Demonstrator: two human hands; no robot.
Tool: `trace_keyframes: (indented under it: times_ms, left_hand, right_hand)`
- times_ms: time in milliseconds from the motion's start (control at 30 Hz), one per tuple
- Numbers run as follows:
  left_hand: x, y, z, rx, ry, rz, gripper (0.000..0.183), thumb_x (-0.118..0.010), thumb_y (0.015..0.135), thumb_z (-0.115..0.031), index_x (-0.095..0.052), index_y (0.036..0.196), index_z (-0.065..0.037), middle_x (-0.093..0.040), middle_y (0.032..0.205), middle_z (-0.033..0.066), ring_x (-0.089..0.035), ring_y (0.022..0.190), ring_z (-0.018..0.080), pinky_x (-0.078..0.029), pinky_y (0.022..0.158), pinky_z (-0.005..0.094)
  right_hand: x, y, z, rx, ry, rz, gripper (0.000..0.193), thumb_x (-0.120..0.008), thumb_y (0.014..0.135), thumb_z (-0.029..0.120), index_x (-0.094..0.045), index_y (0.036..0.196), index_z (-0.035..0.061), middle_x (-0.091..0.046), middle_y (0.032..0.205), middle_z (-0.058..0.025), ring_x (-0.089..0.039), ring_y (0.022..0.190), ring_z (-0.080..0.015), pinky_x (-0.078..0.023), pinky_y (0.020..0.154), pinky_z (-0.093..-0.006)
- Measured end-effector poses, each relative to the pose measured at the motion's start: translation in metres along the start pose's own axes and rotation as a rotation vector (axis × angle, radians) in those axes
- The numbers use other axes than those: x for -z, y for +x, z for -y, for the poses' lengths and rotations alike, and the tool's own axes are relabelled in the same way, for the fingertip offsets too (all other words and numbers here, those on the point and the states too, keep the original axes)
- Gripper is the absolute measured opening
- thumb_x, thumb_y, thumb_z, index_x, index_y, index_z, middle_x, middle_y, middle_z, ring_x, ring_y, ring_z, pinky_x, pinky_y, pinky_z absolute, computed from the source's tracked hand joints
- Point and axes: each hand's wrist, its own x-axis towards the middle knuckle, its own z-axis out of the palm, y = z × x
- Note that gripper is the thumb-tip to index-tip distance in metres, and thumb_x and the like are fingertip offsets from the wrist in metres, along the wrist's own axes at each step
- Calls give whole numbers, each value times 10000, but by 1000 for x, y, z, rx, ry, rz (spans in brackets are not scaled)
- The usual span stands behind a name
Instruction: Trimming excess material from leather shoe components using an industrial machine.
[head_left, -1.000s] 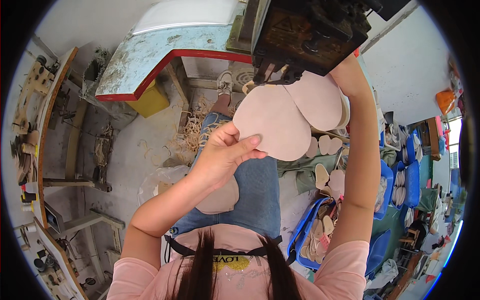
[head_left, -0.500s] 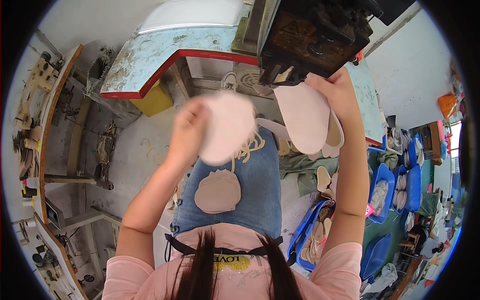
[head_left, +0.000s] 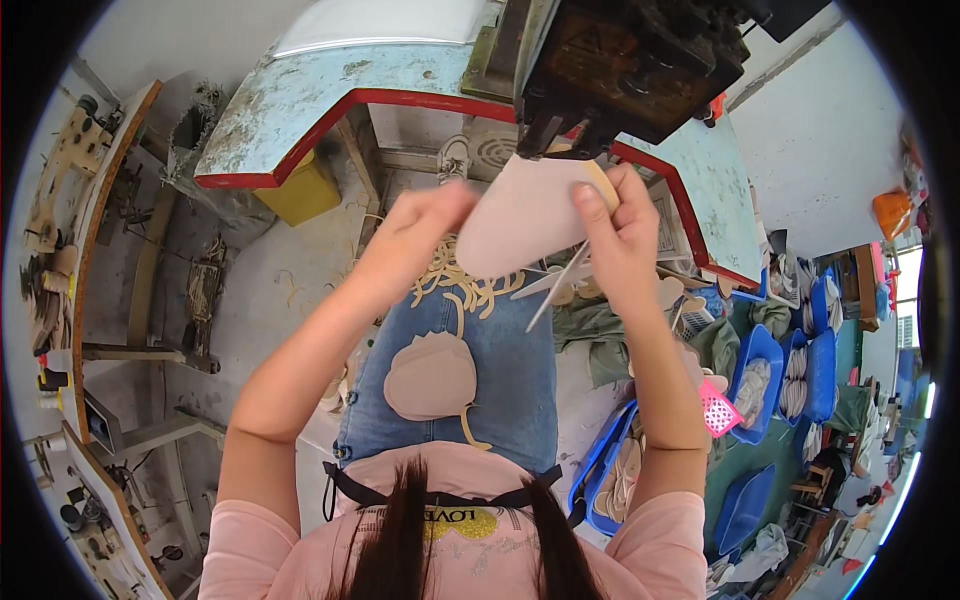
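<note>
My right hand pinches a pale pink insole-shaped piece by its right edge, thumb on top. The piece lies under the dark machine head, and a yellowish layer shows along its far right edge. Slim pointed blades, like those of scissors, stick out below that hand. Close to the piece's left edge is my left hand, fingers curled and blurred; whether they hold anything is unclear. A small stack of pale pieces rests on my lap. Curled beige trimmings lie near my knees.
A worn light-blue worktable with a red edge wraps around the machine. Below it stands a yellow bin. Blue baskets with pale pieces stand at right, another blue basket beside my hip. Wooden shelving lines the left.
The piece that was in my left hand is no longer seen there; that hand has moved right. My right hand has come down and left, turning its piece under the machine. The blades now show plainly.
</note>
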Motion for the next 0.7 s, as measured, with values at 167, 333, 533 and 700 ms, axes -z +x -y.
trace_keyframes:
  times_ms: [167,333,533,700]
  left_hand:
    - [-15,15,-25,78,110,-3,258,-590,782,-218,-606,837,33,-599,704,42,-532,590,54,-430,519,196]
    - [2,12,-37,122,1,80,225,-611,760,-176,-603,863,25,-609,728,60,-551,578,73,-445,509,204]
    - [-11,1,-27,157,-141,3,224,-593,774,-149,-584,920,21,-614,775,71,-575,635,90,-464,555,217]
    - [-19,-5,-15,85,-265,-22,213,-578,783,-121,-566,947,14,-610,821,64,-569,692,84,-462,610,221]
  right_hand:
    - [-12,-8,-7,-10,-52,56,200,-479,855,218,-487,863,18,-469,715,32,-391,657,-30,-336,577,-178]
    - [9,-16,-28,-278,-5,650,261,-619,724,60,-544,963,-15,-580,913,-43,-520,852,-85,-422,759,-241]
    - [66,-19,-40,-396,170,413,200,-627,686,55,-571,872,8,-604,789,-31,-563,707,-93,-449,653,-224]
    - [80,5,-8,-343,94,191,163,-627,689,87,-554,812,10,-599,735,-38,-553,615,-78,-440,559,-203]
